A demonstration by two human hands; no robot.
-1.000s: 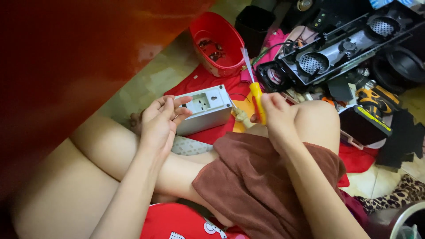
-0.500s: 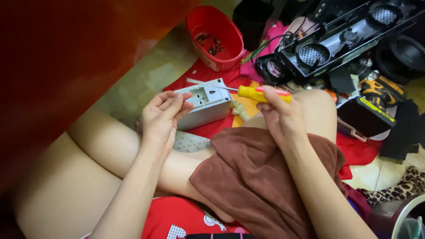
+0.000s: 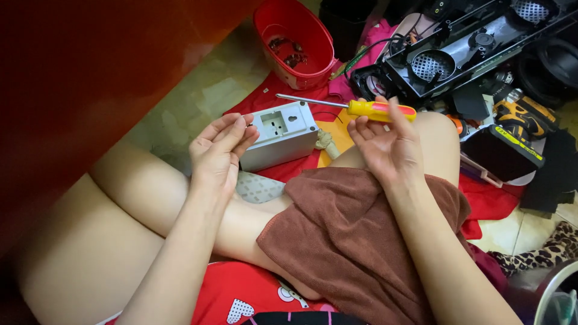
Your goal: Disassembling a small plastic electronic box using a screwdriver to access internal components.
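1. The left hand (image 3: 218, 153) is raised over the left knee with its fingers (image 3: 232, 129) pressed together; they seem to pinch something very small, too small to make out.
2. Those fingertips lie just beside the near left corner of a grey plastic box (image 3: 282, 135), touching it or nearly so; I cannot tell which.
3. The grey plastic box lies on a red cloth (image 3: 487, 201) spread on the floor, between the knees, with square holes in its top face.
4. The right hand (image 3: 388, 147) is palm up above the right knee, its fingers (image 3: 402, 120) closed loosely around a screwdriver (image 3: 349, 107) with a yellow and red handle.
5. The screwdriver lies level, its metal shaft pointing left over the far edge of the box, the tip clear of it.
6. A brown towel (image 3: 355, 241) covers the lap under the right forearm.
7. A red bowl (image 3: 295, 39) stands beyond the box, with a few small dark parts in it.
8. To the right lie a long black speaker housing (image 3: 469, 48) with round grilles and a yellow and black power drill (image 3: 518, 114).
9. A small knotted scrap of pale cloth (image 3: 325, 141) lies just beside the right end of the box.
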